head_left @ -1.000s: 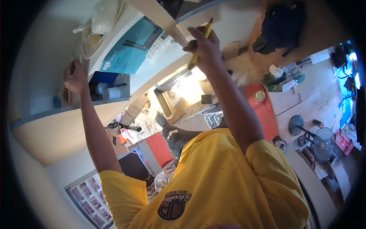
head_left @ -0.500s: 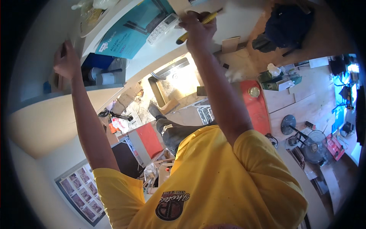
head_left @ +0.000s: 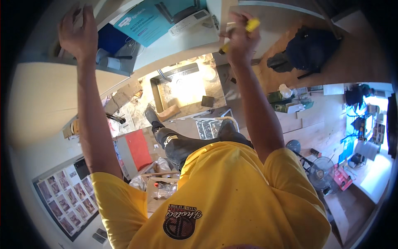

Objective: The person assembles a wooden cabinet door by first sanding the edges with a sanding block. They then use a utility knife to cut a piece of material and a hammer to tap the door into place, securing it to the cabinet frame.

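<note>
My left hand point(head_left: 78, 36) is raised at the upper left, beside the open shelf. Its fingers are apart and nothing shows between them. My right hand point(head_left: 243, 43) is closed around a slim yellow-and-black hand tool point(head_left: 252, 25), whose exact kind I cannot make out. Between my hands, a teal cardboard box point(head_left: 145, 25) lies on the shelf. A white remote control point(head_left: 189, 22) rests at the box's right edge. Close to my left wrist are a grey-white cylindrical container point(head_left: 111, 62) and a dark blue object point(head_left: 111, 38).
Below the shelf, a brightly lit sink point(head_left: 154, 89) is set in a counter. A folding stepladder point(head_left: 207, 128) stands by my feet. A dark blue bag point(head_left: 313, 52) lies at the upper right, and a fan point(head_left: 321, 172) stands at the right. A framed photo sheet point(head_left: 66, 199) hangs at lower left.
My left hand has risen and its fingers have spread. My right hand has moved right and slightly down with the tool, which has turned. The whole view has shifted.
</note>
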{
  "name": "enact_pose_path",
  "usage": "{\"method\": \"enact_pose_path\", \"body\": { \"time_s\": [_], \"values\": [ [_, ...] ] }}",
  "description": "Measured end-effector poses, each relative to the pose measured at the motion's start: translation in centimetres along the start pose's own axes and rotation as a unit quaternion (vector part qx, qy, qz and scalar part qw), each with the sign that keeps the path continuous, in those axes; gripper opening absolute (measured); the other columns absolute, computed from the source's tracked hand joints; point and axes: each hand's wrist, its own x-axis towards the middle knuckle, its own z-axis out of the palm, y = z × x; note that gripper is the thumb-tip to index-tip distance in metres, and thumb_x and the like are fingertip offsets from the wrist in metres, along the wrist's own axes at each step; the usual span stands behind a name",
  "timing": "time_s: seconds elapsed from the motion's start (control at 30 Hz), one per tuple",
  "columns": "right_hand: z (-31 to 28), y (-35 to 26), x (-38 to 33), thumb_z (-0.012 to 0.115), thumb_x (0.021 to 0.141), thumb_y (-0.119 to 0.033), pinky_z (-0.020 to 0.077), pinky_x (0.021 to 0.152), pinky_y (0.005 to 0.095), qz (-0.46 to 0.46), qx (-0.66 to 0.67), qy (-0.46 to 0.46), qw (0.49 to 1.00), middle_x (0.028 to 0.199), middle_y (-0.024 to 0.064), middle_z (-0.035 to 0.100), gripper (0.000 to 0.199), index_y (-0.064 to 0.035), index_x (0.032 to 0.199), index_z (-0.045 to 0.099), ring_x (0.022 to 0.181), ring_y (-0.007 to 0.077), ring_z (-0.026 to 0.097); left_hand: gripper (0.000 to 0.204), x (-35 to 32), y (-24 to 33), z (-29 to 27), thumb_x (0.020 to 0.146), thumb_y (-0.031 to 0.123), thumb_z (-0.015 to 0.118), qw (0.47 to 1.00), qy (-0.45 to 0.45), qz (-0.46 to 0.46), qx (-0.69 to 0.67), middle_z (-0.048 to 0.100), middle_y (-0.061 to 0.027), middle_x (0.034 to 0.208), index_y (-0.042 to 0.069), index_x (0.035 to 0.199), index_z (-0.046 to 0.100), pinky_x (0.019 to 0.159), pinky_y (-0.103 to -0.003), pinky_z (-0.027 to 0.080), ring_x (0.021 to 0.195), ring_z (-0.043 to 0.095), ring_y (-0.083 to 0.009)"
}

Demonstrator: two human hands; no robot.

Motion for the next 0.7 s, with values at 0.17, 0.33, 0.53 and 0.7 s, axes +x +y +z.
{"method": "enact_pose_path", "body": {
  "time_s": [0.17, 0.33, 0.53, 0.7],
  "values": [
    [-5.8, -1.2, -9.4, 0.063, 0.095, -0.033, 0.0508, 0.055, 0.0347, 0.505, -0.036, -0.072, 0.859, 0.079, 0.0044, 0.055, 0.037, -0.0068, 0.120, 0.060, 0.063, 0.0160, 0.058, 0.041, -17.0, 10.1, -8.6, 0.095, 0.022, 0.072, 0.895, -0.095, -0.398, -0.177, 0.071, -0.0154, 0.112, -0.008, 0.121, 0.064, 0.088, -0.031, 0.052, 0.098, 0.064, -0.0163],
    [-6.2, -1.5, -16.5, 0.056, 0.102, -0.029, 0.0610, 0.078, 0.0392, 0.542, -0.002, -0.194, 0.818, 0.098, 0.0098, 0.064, 0.036, -0.0030, 0.126, 0.055, 0.089, 0.0226, 0.069, 0.056, -30.2, 21.8, -15.5, 0.101, 0.046, 0.057, 0.461, -0.231, -0.774, -0.368, 0.066, -0.0149, 0.117, -0.002, 0.130, 0.055, 0.094, -0.039, 0.050, 0.106, 0.064, -0.0239],
    [-5.0, -1.9, -18.7, 0.052, 0.105, -0.035, 0.0624, 0.071, 0.0381, 0.538, -0.150, -0.323, 0.764, 0.103, 0.0093, 0.067, 0.037, -0.0020, 0.120, 0.059, 0.088, 0.0198, 0.070, 0.049, -30.5, 22.5, -16.4, 0.107, 0.045, 0.042, 0.230, -0.076, -0.698, -0.675, 0.065, -0.0091, 0.111, 0.004, 0.131, 0.054, 0.080, -0.030, 0.052, 0.094, 0.063, -0.0166],
    [-5.2, -1.9, -21.0, 0.054, 0.105, -0.024, 0.0496, 0.086, 0.0263, 0.442, -0.186, -0.374, 0.794, 0.106, 0.0039, 0.064, 0.034, 0.0005, 0.127, 0.057, 0.100, 0.0100, 0.059, 0.042, -27.7, 23.1, -16.1, 0.108, 0.041, 0.044, 0.356, -0.125, -0.763, -0.525, 0.065, -0.0079, 0.103, 0.005, 0.122, 0.059, 0.065, -0.026, 0.053, 0.086, 0.062, -0.0111]
  ]
}}
